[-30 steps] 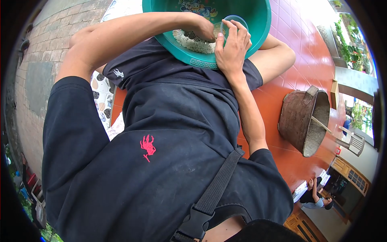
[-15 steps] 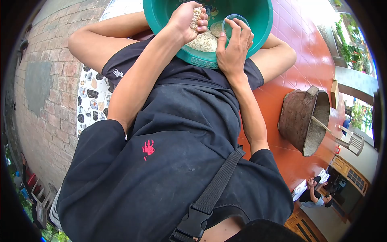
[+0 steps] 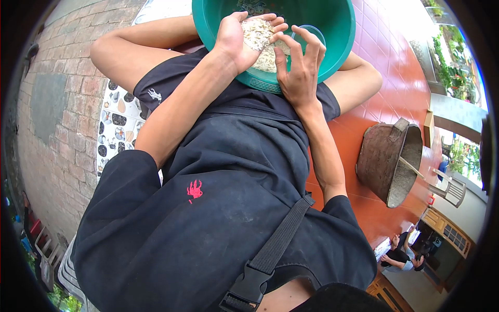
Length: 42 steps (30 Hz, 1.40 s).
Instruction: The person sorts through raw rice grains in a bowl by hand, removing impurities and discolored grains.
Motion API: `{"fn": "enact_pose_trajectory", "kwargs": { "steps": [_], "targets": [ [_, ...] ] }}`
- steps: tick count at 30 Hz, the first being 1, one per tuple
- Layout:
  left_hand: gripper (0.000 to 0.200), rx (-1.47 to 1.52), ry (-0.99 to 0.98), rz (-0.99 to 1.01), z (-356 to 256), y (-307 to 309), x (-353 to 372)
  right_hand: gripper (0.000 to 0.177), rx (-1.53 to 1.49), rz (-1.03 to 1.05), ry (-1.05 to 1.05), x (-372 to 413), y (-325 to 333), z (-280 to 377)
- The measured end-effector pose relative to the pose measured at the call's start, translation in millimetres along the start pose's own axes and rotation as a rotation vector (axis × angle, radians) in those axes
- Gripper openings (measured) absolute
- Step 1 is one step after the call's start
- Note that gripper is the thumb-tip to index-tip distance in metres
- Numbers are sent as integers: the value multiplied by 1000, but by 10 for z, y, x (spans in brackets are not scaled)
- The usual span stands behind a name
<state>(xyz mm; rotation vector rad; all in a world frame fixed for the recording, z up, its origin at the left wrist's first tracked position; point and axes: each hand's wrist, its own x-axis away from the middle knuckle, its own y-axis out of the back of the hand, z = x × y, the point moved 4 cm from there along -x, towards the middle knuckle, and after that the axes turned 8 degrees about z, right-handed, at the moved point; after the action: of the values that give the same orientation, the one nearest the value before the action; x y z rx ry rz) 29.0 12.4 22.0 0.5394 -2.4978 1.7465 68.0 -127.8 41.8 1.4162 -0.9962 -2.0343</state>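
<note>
My left hand (image 3: 236,41) is palm up over the green plastic basin (image 3: 340,39), fingers stretched out, holding a heap of pale rice grains (image 3: 257,34). Close beside it, my right hand (image 3: 301,67) has its fingers bent and apart, the index fingertip right at the edge of the heap. Behind those fingers shows the rim of a clear round container (image 3: 321,35), partly hidden. More rice (image 3: 266,62) lies on the basin's floor below my left hand. The basin rests between my crossed legs.
Red tiles (image 3: 338,151) cover the floor at right, where a worn brown tub (image 3: 382,161) stands with a stick in it. Brick paving (image 3: 73,119) is on the left, beside a pebble-patterned mat (image 3: 117,125). Another person (image 3: 403,255) sits at lower right.
My left hand has opened from a fist around the rice to a flat palm. My right fingers have come off the container's rim and toward the left palm.
</note>
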Motion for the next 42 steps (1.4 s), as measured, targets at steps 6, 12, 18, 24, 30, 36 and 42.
{"fn": "enact_pose_trajectory", "kwargs": {
  "steps": [6, 12, 18, 24, 30, 36, 42],
  "targets": [
    [53, -92, 20, 37, -6, 39, -28, 29, -58, 103, 21, -192, -83, 19],
    [47, -182, 61, 93, 49, 96, -110, 27, -158, 48, -12, -230, -223, -130],
    [41, -330, 79, 56, 29, 0, 9, 20, -139, 10, 6, -216, -184, -113],
    [41, -316, 109, 133, 46, 55, -51, 16, -125, -10, 46, -196, -194, -124],
    [42, -356, 91, 123, 51, 95, -83, 14, -173, -29, 31, -189, -164, -120],
    [45, -234, 116, 82, 51, 6, -49, 18, -292, -155, -43, -181, -68, -194],
    [46, -329, 60, 94, 22, 184, -137, 30, -262, 7, -58, -153, -147, -179]
  ]
}}
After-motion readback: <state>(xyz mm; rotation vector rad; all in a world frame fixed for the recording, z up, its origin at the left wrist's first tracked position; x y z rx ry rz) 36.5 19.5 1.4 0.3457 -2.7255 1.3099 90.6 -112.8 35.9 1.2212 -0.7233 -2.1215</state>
